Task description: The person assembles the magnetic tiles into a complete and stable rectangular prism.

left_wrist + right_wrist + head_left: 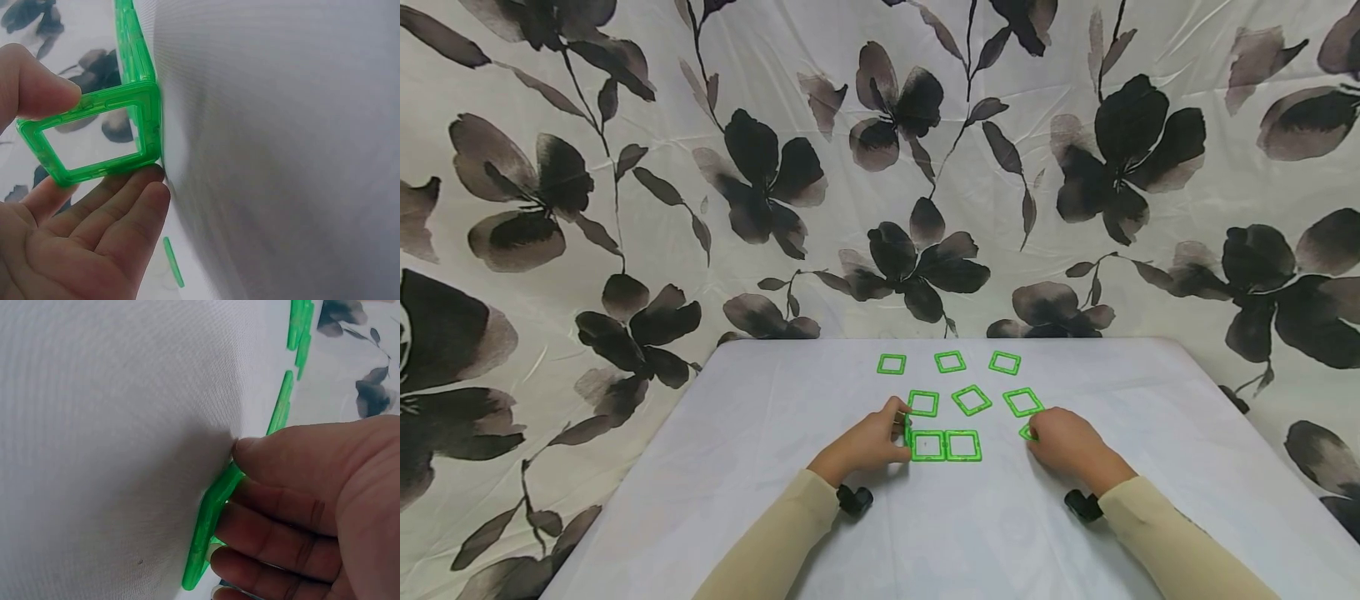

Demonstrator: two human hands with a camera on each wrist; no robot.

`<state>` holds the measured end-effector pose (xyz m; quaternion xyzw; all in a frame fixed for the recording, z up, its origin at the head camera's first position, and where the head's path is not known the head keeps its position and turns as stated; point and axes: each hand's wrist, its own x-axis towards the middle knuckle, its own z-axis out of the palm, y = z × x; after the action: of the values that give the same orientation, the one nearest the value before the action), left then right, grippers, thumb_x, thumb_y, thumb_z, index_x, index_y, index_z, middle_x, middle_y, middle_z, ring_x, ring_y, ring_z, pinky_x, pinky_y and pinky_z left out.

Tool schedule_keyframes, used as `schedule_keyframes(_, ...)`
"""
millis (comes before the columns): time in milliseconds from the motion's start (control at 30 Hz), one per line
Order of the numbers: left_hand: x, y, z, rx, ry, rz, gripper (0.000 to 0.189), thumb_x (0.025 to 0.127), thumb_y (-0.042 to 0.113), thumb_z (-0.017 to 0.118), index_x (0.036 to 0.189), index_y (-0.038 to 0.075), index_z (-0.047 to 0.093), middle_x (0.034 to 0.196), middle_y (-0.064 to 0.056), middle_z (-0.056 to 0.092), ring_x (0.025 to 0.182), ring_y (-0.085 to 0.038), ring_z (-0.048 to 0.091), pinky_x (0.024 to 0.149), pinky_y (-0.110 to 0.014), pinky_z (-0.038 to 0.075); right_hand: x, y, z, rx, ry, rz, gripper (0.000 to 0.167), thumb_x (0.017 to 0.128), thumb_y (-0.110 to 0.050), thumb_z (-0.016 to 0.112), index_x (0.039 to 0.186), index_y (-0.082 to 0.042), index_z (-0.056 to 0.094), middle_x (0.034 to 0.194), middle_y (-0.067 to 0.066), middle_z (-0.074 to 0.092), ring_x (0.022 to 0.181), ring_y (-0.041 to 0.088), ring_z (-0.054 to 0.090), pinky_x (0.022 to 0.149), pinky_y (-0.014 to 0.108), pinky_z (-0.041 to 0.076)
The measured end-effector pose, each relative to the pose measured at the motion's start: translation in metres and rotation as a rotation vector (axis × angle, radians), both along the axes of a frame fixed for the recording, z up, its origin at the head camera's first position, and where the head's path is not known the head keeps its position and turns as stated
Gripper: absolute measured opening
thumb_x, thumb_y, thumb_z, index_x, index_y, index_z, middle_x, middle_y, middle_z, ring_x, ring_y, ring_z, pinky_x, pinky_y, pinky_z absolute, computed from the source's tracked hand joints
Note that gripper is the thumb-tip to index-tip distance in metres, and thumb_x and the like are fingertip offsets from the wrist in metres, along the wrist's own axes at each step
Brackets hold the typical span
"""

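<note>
At left, a person's left hand (871, 442) has its grip clamped, thumb opposite fingers, on an upright green square frame (109, 98) at the left edge of two flat green frames (946, 445) side by side on the white surface (970, 525). Beyond them lie six separate green frames (936, 404) in two rows of three. At right, the right hand (1071, 442) pinches a partly hidden green frame (203, 531) low over the surface, near the row's rightmost piece.
</note>
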<state>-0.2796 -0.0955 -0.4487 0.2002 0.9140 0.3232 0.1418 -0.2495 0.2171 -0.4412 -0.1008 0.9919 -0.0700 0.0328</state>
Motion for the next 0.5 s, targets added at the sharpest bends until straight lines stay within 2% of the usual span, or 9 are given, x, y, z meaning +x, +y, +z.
schedule_keyframes(267, 0.0001, -0.0001, -0.0009, 0.019, -0.013, -0.009, 0.064, 0.077, 0.017, 0.072, 0.132, 0.013, 0.039, 0.136, -0.009, 0.058, 0.129, -0.022, 0.054, 0.108, -0.041, 0.041, -0.0003, -0.0003, -0.0005, 0.024, -0.006, -0.003, 0.009, 0.088, -0.013, 0.065, 0.082, -0.007, 0.068, 0.076, 0.003, 0.065, 0.07, 0.017, 0.058, 0.068, 0.04, 0.052)
schedule_keyframes(500, -0.0004, -0.0012, -0.0008, 0.018, -0.006, -0.018, 0.063, 0.077, 0.017, 0.071, 0.132, 0.013, 0.04, 0.136, -0.008, 0.057, 0.129, -0.022, 0.054, 0.108, -0.04, 0.041, 0.0029, -0.0019, 0.0028, 0.015, -0.036, -0.023, 0.006, 0.084, -0.01, 0.065, 0.081, -0.007, 0.069, 0.077, 0.004, 0.067, 0.067, 0.016, 0.055, 0.066, 0.039, 0.051)
